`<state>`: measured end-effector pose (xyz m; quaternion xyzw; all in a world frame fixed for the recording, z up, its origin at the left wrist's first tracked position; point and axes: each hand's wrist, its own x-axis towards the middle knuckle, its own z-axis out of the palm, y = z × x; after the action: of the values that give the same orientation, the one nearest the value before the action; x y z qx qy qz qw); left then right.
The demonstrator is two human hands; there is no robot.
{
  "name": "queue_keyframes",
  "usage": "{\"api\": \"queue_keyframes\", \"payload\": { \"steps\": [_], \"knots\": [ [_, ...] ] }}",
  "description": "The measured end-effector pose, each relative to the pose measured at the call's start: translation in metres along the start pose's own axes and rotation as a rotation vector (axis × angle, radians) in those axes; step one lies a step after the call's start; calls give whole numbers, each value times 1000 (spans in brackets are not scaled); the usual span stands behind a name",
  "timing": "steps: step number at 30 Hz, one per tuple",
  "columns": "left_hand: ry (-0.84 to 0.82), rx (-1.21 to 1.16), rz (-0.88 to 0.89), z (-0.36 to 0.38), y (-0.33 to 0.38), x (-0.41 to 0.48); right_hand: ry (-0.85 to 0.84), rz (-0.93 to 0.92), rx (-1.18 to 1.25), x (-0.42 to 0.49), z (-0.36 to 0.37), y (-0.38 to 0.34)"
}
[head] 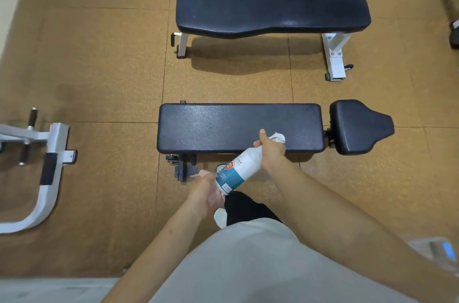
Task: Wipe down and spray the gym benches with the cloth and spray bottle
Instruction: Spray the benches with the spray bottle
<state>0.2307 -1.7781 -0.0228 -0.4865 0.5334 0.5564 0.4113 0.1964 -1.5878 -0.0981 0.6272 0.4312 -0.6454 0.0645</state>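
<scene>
Right hand fingers curl round the neck of one spray bottle; left hand cups its base. Bottle tilted, top over the near bench. White bit at right fingertips: cloth or nozzle, cannot tell. Two black benches; far bench well apart. One white frame at left.

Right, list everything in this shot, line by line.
Near bench: one, black pad, centre; separate black seat pad at its right end.
Far bench: one, black pad, white legs, beyond it.
Spray bottle: one, white with teal label, tilted, before the near bench.
White frame: one, left edge, cut off.
Floor: brown tiles.
Clear item: one, blurred, lower right.
White piece: one, at bottle's top, nozzle or cloth unclear.
Right hand: grips bottle's top.
Left hand: holds its base.
</scene>
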Motion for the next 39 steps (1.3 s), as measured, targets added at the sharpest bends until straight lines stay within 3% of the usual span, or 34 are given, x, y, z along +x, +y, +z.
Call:
{"api": "queue_keyframes", "payload": {
  "steps": [6,13,19,22,26,29,33,39],
  "knots": [
    [71,106,37,4,59,34,-26,58,144,27,31,-14],
    [-53,294,44,6,91,58,79,115,173,45,51,-24],
    [-62,375,81,-28,115,89,142,73,294,39,65,-8],
    [-156,573,244,-56,123,82,211,49,264,22,77,4],
    [-185,1136,689,-103,138,82,215,8,229,-14,99,17],
    [-253,1414,799,-136,148,95,221,-34,160,-39,117,25],
    [-450,1297,797,-155,159,103,195,-80,156,-56,138,35],
    [-576,1235,635,-163,153,114,176,-72,268,-56,149,45]
  ]
}}
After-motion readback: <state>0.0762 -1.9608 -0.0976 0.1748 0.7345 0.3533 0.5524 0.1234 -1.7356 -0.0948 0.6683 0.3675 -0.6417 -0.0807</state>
